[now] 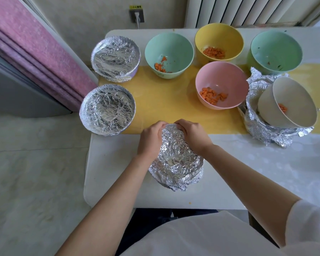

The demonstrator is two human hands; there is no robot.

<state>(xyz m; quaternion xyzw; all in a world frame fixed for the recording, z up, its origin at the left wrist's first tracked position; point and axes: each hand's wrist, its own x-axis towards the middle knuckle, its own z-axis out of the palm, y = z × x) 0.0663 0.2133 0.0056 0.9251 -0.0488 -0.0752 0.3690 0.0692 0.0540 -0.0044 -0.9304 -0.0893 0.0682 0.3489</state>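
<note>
A bowl wrapped in crinkled aluminium foil [175,163] is tilted toward me above the white table's near edge. My left hand [151,140] grips its far left rim with curled fingers. My right hand [192,135] grips the far right rim, fingers curled over the foil edge. The bowl underneath the foil is hidden. Loose foil hangs from its near side.
Two foil-covered bowls [115,58] [107,109] stand at the left. Green [169,55], yellow [219,42], pink [222,85] bowls hold diced carrot; another green bowl [276,52] is far right. A white bowl [292,102] lies tilted on crumpled foil [270,133]. Yellow mat [164,100] covers the middle.
</note>
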